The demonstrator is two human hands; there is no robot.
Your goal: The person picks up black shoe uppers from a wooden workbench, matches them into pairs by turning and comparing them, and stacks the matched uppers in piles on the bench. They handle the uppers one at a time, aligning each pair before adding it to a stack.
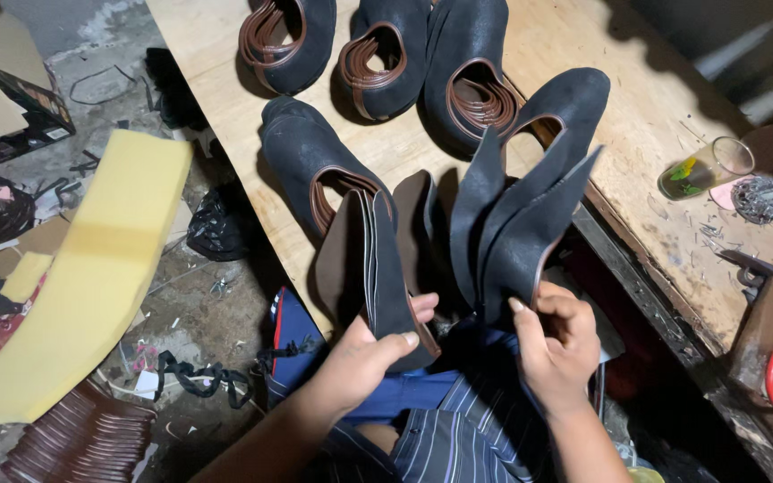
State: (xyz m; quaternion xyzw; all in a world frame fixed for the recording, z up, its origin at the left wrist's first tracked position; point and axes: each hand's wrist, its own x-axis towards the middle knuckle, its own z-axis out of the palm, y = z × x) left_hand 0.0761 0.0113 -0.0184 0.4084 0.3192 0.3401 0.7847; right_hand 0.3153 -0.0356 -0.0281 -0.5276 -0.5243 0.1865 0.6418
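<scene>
Both hands work just below the near edge of the bench (pixel 225 54). The left hand (pixel 364 353) pinches a fanned stack of dark suede pieces (pixel 378 259); the right hand (pixel 556 344) is closed on a second bundle (pixel 516 215). The pieces look light, thin and floppy, likely to slip apart, so holding them at the lower edges seems soundest. Finished uppers (pixel 315 161) lie on the bench above the stack.

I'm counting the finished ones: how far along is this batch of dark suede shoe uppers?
Five uppers with brown-trimmed openings lie on the wooden table. The left hand holds a stack of flat pieces; the right hand grips a fanned bundle. Both bundles remain off the table.
</scene>
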